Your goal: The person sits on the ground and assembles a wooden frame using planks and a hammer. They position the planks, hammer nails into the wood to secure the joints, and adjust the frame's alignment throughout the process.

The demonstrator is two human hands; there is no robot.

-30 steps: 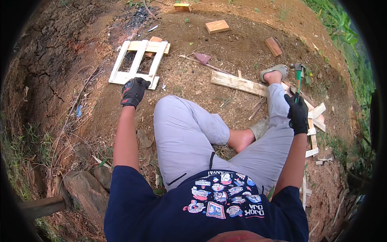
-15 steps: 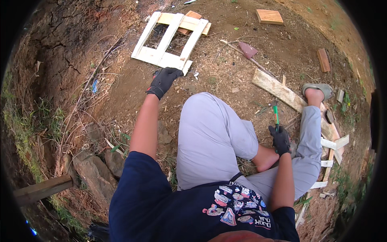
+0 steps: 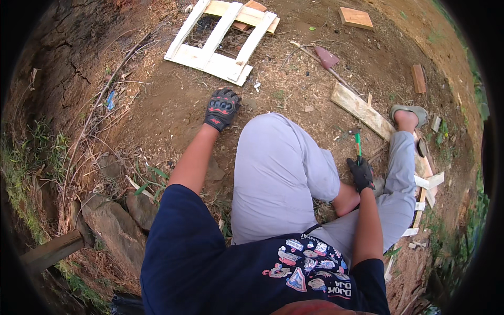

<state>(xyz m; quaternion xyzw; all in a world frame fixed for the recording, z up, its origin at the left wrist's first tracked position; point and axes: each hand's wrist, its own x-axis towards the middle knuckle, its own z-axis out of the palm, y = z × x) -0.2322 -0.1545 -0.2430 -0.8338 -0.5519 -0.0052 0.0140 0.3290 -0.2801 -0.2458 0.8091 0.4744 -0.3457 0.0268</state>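
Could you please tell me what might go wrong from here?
The hammer in the right hand is close to the folded leg, so a careless swing might strike it. The pale wooden frame seems to lie over a reddish-brown block, so it could rock if pressed. The long plank lies near the sandalled foot and might trip the person on standing up.

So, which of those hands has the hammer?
The right hand, closed around the green-handled hammer. The left hand shows no tool; it is near the pale wooden frame, apart from it.
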